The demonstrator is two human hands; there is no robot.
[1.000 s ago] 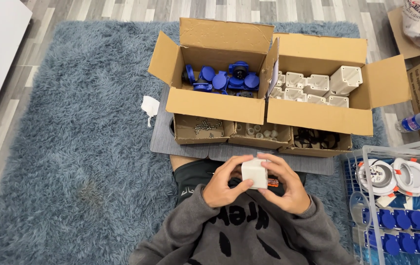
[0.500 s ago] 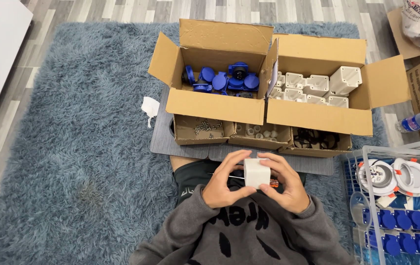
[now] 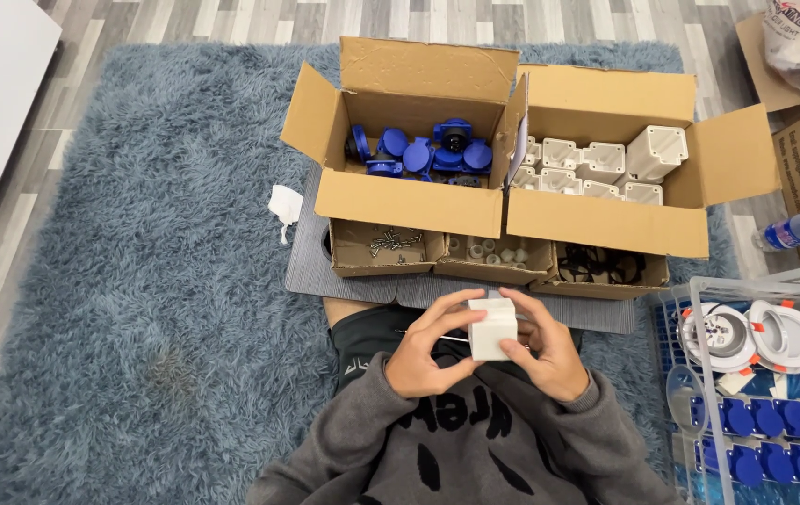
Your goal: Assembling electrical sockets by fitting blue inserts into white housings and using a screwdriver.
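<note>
White box (image 3: 492, 329), upright, mid-air

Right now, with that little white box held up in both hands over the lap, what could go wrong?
1. The white box is pinched only by fingertips of the left hand and right hand; a slip could drop it into the shaggy blue rug.
2. The tray of loose screws sits just ahead of the knees; a nudge might scatter them into the pile, where they would be hard to find.

left hand (image 3: 430, 360) and right hand (image 3: 540, 353) — fingers curled, close together
</note>
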